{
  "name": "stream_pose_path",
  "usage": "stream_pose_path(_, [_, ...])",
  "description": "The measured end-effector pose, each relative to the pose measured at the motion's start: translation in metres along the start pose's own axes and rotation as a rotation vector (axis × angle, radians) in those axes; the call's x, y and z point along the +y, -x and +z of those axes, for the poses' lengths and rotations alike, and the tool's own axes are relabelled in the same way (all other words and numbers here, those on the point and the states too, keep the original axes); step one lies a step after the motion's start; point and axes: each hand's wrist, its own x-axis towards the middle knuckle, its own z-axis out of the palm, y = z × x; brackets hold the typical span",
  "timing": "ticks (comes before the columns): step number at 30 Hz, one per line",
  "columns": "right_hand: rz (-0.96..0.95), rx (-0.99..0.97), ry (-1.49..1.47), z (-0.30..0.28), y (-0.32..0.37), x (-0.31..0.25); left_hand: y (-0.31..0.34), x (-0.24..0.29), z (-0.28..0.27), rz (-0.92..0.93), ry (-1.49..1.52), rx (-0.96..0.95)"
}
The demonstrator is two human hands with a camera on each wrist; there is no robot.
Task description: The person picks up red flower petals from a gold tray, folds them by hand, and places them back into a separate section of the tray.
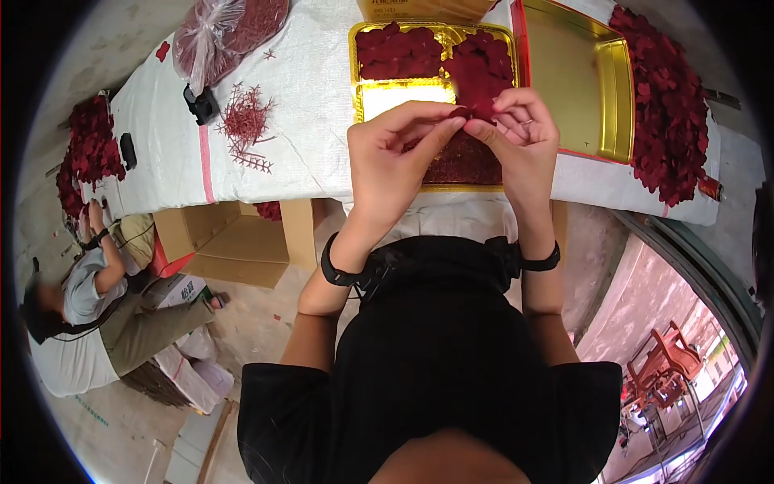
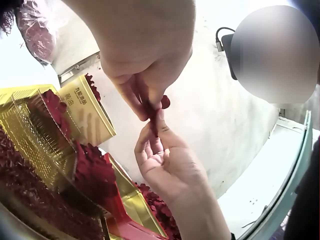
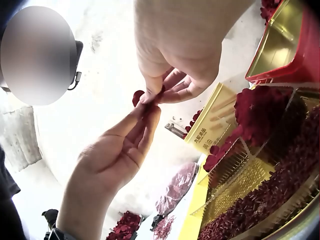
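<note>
Over the front of a gold compartment tray [image 1: 355,89], my two hands meet fingertip to fingertip. My left hand [image 1: 387,157] pinches a dark red flower petal piece [image 2: 165,102] between thumb and fingers. From the other side, my right hand [image 1: 528,149] pinches at the same piece with thumb and forefinger. Much of the piece is hidden behind the fingertips. Below the hands, the tray holds dark red petal pieces [image 1: 399,52] in its back compartments and small dark red bits [image 3: 260,195] in the front one.
An open red box with a gold inside [image 1: 572,81] stands right of the tray, with a petal heap [image 1: 669,105] beyond. Left are a scatter of red sprigs [image 1: 246,117], a black device [image 1: 200,105] and a filled plastic bag [image 1: 222,40]. Another person [image 1: 105,298] works far left.
</note>
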Motion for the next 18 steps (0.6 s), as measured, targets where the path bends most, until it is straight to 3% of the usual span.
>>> stream_pose_path(4, [0.002, 0.041, -0.019, 0.004, 0.0, -0.001, -0.004, -0.003, -0.001, 0.2, -0.191, -0.019])
stream_pose_path(7, [0.152, 0.009, -0.03, 0.009, -0.002, -0.014, -0.008, 0.003, -0.002, 0.441, -0.339, -0.053])
stream_pose_path(10, [0.089, -0.045, 0.104, 0.002, 0.002, -0.005, -0.008, 0.0, -0.003, 0.467, -0.342, -0.058])
stream_pose_path(18, [0.07, -0.112, -0.063, 0.002, -0.001, 0.008, -0.012, 0.001, -0.009, 0.485, -0.358, -0.131])
